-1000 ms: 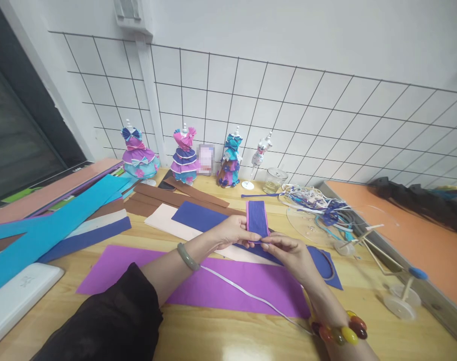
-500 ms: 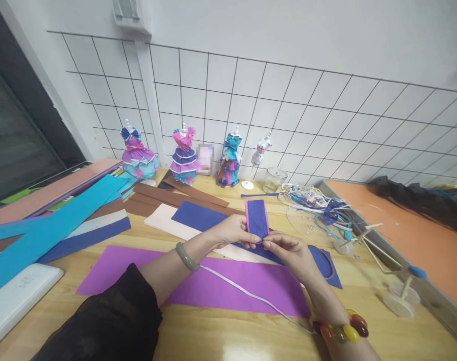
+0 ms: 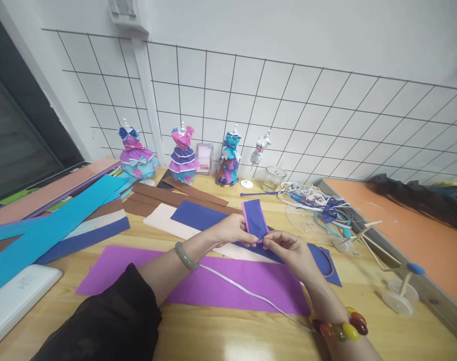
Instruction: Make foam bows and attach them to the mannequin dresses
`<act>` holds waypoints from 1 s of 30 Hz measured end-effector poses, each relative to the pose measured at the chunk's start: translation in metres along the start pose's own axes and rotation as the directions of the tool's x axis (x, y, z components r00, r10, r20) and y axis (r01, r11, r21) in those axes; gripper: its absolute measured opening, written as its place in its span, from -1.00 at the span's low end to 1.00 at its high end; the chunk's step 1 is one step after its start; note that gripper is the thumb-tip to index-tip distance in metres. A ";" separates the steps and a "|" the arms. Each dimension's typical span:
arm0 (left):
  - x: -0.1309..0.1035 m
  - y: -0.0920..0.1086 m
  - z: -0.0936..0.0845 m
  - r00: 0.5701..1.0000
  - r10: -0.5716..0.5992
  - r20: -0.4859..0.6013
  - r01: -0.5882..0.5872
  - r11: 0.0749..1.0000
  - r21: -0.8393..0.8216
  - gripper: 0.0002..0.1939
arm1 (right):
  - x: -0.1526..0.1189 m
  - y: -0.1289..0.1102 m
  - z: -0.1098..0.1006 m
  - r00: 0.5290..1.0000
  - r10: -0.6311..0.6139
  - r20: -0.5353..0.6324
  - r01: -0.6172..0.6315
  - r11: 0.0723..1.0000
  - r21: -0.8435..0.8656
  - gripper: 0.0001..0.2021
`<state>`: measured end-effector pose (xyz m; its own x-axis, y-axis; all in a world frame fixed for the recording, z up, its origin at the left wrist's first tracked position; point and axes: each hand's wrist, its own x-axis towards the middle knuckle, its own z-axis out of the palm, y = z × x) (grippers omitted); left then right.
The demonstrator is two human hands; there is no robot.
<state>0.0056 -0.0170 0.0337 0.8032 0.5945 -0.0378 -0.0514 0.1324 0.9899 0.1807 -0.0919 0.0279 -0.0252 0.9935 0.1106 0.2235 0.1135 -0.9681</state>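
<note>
A small blue strip of crepe paper with pink-purple edges (image 3: 255,218) is held up between my two hands. My left hand (image 3: 236,229) pinches its lower left part, thumb in front. At the lower right corner, the fingertips of my right hand (image 3: 286,245) pinch the same piece. Under my forearms lies a wide purple paper sheet (image 3: 228,288), crossed by a thin white cord (image 3: 243,290). Behind my hands a long blue paper strip (image 3: 202,215) overlaps a pale pink strip (image 3: 164,220).
Several miniature dress forms stand along the wall, among them a bare one (image 3: 259,150) beside a glass jar (image 3: 274,178). Brown strips (image 3: 149,198) and turquoise strips (image 3: 63,220) lie left. Tangled ribbons (image 3: 311,198) and a small stand with a blue pad (image 3: 414,269) are right.
The strip's top has tilted slightly left and its lower end has narrowed between the fingers. Both hands keep their pinch in nearly the same place. The view has shifted a little.
</note>
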 end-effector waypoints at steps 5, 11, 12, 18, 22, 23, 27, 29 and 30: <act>0.001 -0.002 -0.001 1.000 0.014 0.010 -0.014 1.000 -0.019 -0.64 | 0.000 0.001 0.001 0.999 0.022 -0.029 -0.021 0.999 0.030 -0.79; 0.002 -0.003 0.000 1.000 0.016 -0.019 -0.017 0.999 -0.037 -0.64 | 0.000 0.001 0.002 0.997 0.005 -0.074 -0.002 0.999 0.040 -0.79; 0.002 -0.002 0.001 0.999 0.019 -0.033 -0.020 0.999 -0.045 -0.63 | -0.001 0.002 0.002 0.996 0.009 -0.088 -0.005 0.999 0.044 -0.78; 0.003 0.004 0.013 0.981 0.041 -0.189 -0.068 0.988 -0.140 -0.51 | -0.001 -0.001 0.000 0.974 0.006 -0.225 0.012 0.997 0.080 -0.81; 0.005 0.005 0.021 0.953 0.132 -0.273 -0.178 0.973 -0.150 -0.60 | 0.000 -0.003 -0.002 0.957 0.007 -0.290 0.017 0.996 0.083 -0.82; 0.005 0.004 0.022 0.950 0.165 -0.264 -0.206 0.969 -0.135 -0.61 | 0.000 -0.002 -0.002 0.954 0.007 -0.299 0.020 0.996 0.087 -0.82; 0.004 -0.003 0.026 0.943 0.268 -0.199 -0.276 0.961 -0.014 -0.61 | 0.001 -0.002 -0.002 0.947 -0.007 -0.320 0.044 0.993 0.108 -0.83; 0.004 -0.007 0.029 0.945 0.269 -0.183 -0.268 0.963 0.033 -0.60 | 0.001 -0.003 0.000 0.945 -0.011 -0.327 0.052 0.992 0.117 -0.83; 0.004 -0.008 0.030 0.945 0.265 -0.190 -0.258 0.964 0.058 -0.61 | 0.000 -0.003 0.001 0.944 -0.013 -0.330 0.056 0.991 0.121 -0.83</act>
<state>0.0268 -0.0397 0.0296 0.6328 0.7480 0.2001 -0.2222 -0.0721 0.9723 0.1792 -0.0919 0.0310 0.2951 0.9361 0.1914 0.1026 0.1681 -0.9804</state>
